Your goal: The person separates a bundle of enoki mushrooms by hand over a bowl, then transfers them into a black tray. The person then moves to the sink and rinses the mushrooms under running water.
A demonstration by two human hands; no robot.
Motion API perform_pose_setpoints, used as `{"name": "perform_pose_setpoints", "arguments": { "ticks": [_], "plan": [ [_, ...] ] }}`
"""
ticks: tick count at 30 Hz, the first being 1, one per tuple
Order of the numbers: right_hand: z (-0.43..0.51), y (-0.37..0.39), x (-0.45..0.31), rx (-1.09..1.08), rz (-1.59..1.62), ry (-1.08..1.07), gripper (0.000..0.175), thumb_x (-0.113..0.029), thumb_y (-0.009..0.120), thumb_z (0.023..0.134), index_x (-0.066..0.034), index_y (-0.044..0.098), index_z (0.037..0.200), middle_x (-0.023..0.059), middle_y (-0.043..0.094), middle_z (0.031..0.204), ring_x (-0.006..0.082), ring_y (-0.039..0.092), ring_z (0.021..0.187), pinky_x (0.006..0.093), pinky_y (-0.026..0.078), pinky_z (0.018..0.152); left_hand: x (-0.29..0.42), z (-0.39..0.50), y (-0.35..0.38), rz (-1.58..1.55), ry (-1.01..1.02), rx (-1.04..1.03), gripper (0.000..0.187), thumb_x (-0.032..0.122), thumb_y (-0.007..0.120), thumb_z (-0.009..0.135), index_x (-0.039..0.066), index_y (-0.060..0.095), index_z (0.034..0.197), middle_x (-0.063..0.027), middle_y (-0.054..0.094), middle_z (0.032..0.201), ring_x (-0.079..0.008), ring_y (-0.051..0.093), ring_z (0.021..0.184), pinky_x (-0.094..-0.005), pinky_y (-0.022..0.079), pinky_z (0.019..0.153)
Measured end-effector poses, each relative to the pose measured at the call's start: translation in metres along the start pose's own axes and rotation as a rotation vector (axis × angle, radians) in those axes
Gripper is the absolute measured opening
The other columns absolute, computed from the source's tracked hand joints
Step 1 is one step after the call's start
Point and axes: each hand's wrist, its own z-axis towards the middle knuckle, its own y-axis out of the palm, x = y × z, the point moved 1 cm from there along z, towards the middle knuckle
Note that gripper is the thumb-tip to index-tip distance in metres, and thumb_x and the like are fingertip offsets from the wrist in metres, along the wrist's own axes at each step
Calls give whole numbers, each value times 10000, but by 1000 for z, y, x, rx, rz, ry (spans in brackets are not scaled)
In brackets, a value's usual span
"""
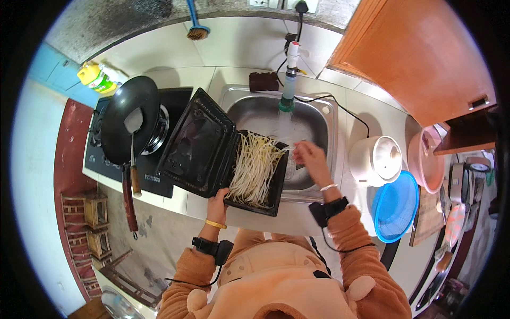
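A black plastic box with its lid folded back [199, 145] lies at the left of a steel sink [330, 123], partly over its edge. Long white bean sprouts [257, 171] fill the box. My left hand [218, 201] grips the box's near left corner. Over the sink, at the box's right side, is my right hand [308, 154], with bent fingers close together at the tips of some sprouts; whether it pinches them is unclear. Water runs from a tap [287, 93] behind it. Something small and dark shows below the right fingers.
On the left, a black wok [129, 119] holding a metal spatula [133, 121] sits on a gas hob [179, 107]. Right of the sink stand a white rice cooker [368, 161], a blue plastic basket [394, 207] and a pink basin [426, 167]. A brown block [263, 81] lies behind the sink.
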Motion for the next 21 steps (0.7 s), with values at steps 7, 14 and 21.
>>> {"name": "perform_pose_setpoints", "arguments": {
  "ticks": [7,14,21],
  "plan": [
    [20,104,54,-65,-418,116,885,-502,700,876,63,333,1450,248,613,1212,325,640,1063,391,502,908,6,35,55,419,254,-75,402,316,595,970,-29,647,1171,-91,645,1183,-217,595,968,-343,450,886],
    [52,128,96,-31,-580,267,1205,-450,789,775,21,-17,1537,410,378,1410,567,474,1228,511,450,999,-8,42,86,381,364,-119,436,251,575,998,-47,542,1316,-146,612,1274,-262,557,1139,-343,410,980],
    [58,105,96,75,-481,236,1091,-248,812,712,14,147,1536,303,607,1230,427,621,1093,450,502,942,-10,57,89,317,141,117,761,549,599,933,-157,558,1214,-227,614,1220,-275,566,1090,-340,414,950]
  ]
}}
